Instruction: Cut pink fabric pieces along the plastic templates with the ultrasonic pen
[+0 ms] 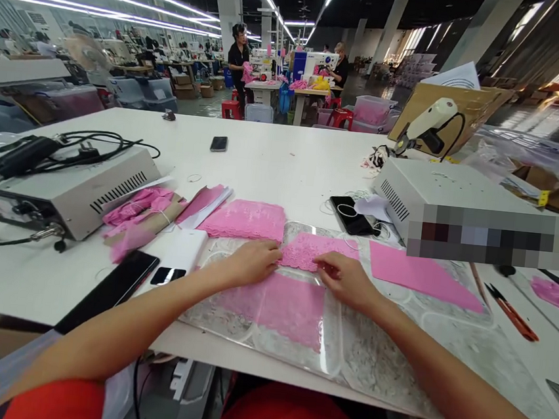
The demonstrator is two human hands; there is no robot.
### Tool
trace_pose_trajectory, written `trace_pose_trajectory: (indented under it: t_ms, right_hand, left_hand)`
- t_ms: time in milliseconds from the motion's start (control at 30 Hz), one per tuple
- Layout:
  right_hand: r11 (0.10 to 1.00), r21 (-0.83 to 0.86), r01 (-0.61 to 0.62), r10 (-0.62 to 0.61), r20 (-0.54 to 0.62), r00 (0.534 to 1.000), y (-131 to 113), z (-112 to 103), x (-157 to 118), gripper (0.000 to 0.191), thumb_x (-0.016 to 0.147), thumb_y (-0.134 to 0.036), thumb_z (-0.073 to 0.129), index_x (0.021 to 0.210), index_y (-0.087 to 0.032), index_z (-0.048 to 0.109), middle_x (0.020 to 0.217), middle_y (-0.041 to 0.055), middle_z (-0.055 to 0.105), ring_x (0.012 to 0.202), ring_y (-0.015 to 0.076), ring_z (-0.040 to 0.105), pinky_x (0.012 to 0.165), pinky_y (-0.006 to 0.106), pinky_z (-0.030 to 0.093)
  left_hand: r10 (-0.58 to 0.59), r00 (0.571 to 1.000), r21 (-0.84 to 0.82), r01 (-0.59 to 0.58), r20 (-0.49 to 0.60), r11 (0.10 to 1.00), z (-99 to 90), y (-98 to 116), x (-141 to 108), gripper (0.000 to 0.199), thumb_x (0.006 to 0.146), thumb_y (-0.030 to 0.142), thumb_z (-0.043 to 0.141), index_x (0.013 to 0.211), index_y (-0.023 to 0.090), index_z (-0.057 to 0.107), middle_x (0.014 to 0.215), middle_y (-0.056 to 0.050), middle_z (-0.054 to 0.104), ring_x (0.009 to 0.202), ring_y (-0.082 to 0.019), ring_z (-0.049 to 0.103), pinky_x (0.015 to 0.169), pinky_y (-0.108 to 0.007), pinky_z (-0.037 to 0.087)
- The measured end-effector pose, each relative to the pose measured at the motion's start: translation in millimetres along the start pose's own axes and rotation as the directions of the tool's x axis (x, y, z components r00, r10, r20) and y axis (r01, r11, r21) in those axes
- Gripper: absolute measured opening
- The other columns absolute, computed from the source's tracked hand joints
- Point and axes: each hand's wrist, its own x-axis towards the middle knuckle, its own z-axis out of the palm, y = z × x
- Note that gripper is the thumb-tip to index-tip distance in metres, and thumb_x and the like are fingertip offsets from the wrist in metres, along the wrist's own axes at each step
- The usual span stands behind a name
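Across the white table (273, 169), from left to right as seen by an onlooker standing in the room, a grey box (113, 187) is resting beside some gathered pink fabric (144, 206). Next, a pink lace pile (246, 219) is lying fairly flat and even; this portion is appearing already set in order. The person's left hand (257, 260) is resting with its fingers close together at the left edge of the pink lace piece (300, 250) — whether they are gripping or only pressing, one cannot tell. That piece is lying just right of the pile, on the clear board (375, 344), between the two hands; it is seemingly being straightened and is not yet lying on the pile. Nearer the person, a sheer pink piece (295, 303) is lying flat. The right hand (345, 275) is bringing thumb and finger narrowly together, apparently holding the lace's near right edge. Farther right, a plain pink panel (416, 272) is lying flat, untouched, with orange-handled snips (516, 318) lying beyond it. Handling is appearing partway along — how many pieces are remaining, the view is not showing.
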Motion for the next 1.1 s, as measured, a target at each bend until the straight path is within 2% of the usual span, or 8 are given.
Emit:
trace_pose_trajectory:
  t_ms: [133, 333, 500, 633, 767, 900, 1000, 1100]
  right_hand:
    - [0.999, 0.003, -0.033, 0.033, 0.028, 0.999, 12, 6, 8, 0.023, 0.077, -0.018, 0.052, 0.092, -0.018, 0.070, 0.082, 0.0053, 0.071, 0.065, 0.0141, 0.063, 0.061, 0.027, 0.052]
    - [0.999, 0.007, -0.042, 0.042, 0.038, 0.998, 14, 4, 4, 0.023, 0.078, -0.018, 0.052, 0.091, -0.020, 0.071, 0.091, 0.0051, 0.074, 0.075, 0.0159, 0.066, 0.069, 0.029, 0.053]
    - [1.000, -0.019, -0.022, 0.023, 0.062, 0.998, 14, -2, 7, 0.022, 0.080, -0.019, 0.051, 0.087, -0.022, 0.073, 0.089, 0.0036, 0.075, 0.075, 0.0160, 0.067, 0.068, 0.028, 0.052]
    - [0.996, -0.089, -0.024, 0.028, 0.049, 0.998, 1, 0, 14, 0.020, 0.081, -0.027, 0.057, 0.094, -0.022, 0.071, 0.091, 0.0055, 0.073, 0.073, 0.0170, 0.065, 0.067, 0.030, 0.051]
    - [0.988, -0.154, -0.013, 0.016, 0.017, 1.000, -24, 17, 27, 0.029, 0.077, -0.035, 0.067, 0.103, -0.021, 0.067, 0.105, 0.0084, 0.070, 0.092, 0.0213, 0.063, 0.077, 0.031, 0.048]
    - [0.987, -0.154, -0.055, 0.055, -0.007, 0.998, -35, 30, 43, 0.007, 0.080, -0.020, 0.059, 0.083, -0.020, 0.066, 0.084, 0.0052, 0.070, 0.076, 0.0167, 0.063, 0.067, 0.027, 0.045]
    - [0.989, -0.102, -0.103, 0.096, -0.072, 0.993, -30, 24, 51, 0.011, 0.080, -0.017, 0.055, 0.076, -0.020, 0.064, 0.073, 0.0023, 0.068, 0.066, 0.0138, 0.060, 0.063, 0.025, 0.043]
    - [0.991, -0.033, -0.132, 0.125, -0.150, 0.981, -24, 13, 53, 0.009, 0.076, -0.018, 0.054, 0.074, -0.019, 0.063, 0.067, 0.0007, 0.067, 0.061, 0.0128, 0.059, 0.060, 0.025, 0.044]
  left_hand:
    - [-0.019, 0.999, 0.035, 0.017, 0.043, 0.999, 9.2, 6, 25, 0.019, 0.093, 0.016, 0.049, 0.081, 0.015, 0.064, 0.088, -0.007, 0.063, 0.082, -0.018, 0.061, 0.079, -0.032, 0.049]
    - [-0.064, 0.994, 0.048, 0.060, 0.091, 0.997, 6.3, 4, 26, 0.019, 0.095, 0.031, 0.057, 0.097, 0.013, 0.062, 0.095, -0.004, 0.064, 0.084, -0.015, 0.062, 0.078, -0.034, 0.053]
    - [-0.086, 0.992, 0.026, 0.084, 0.089, 0.996, 2.5, 2, 27, 0.020, 0.096, 0.032, 0.056, 0.097, 0.013, 0.062, 0.092, -0.003, 0.064, 0.080, -0.014, 0.062, 0.075, -0.033, 0.053]
    - [-0.086, 0.995, 0.002, 0.086, 0.058, 0.996, 2.2, 1, 27, 0.014, 0.096, 0.019, 0.049, 0.090, 0.015, 0.062, 0.089, -0.003, 0.064, 0.077, -0.016, 0.060, 0.070, -0.029, 0.049]
    - [-0.077, 0.997, -0.017, 0.077, 0.009, 0.997, 2.5, 2, 27, 0.016, 0.093, 0.015, 0.047, 0.086, 0.017, 0.062, 0.087, -0.005, 0.064, 0.077, -0.019, 0.061, 0.067, -0.028, 0.045]
    - [-0.094, 0.993, -0.049, 0.090, -0.075, 0.995, 0.8, 2, 26, 0.017, 0.094, 0.017, 0.045, 0.089, 0.017, 0.061, 0.088, -0.005, 0.064, 0.080, -0.019, 0.062, 0.071, -0.029, 0.047]
    - [-0.124, 0.982, -0.092, 0.112, -0.139, 0.989, 0.2, 7, 24, 0.018, 0.095, 0.020, 0.044, 0.091, 0.017, 0.062, 0.093, -0.005, 0.064, 0.084, -0.018, 0.062, 0.075, -0.029, 0.048]
    - [-0.162, 0.973, -0.126, 0.143, -0.162, 0.982, 3.4, 22, 26, 0.020, 0.094, 0.028, 0.050, 0.088, 0.017, 0.065, 0.091, -0.007, 0.065, 0.087, -0.020, 0.063, 0.076, -0.030, 0.048]
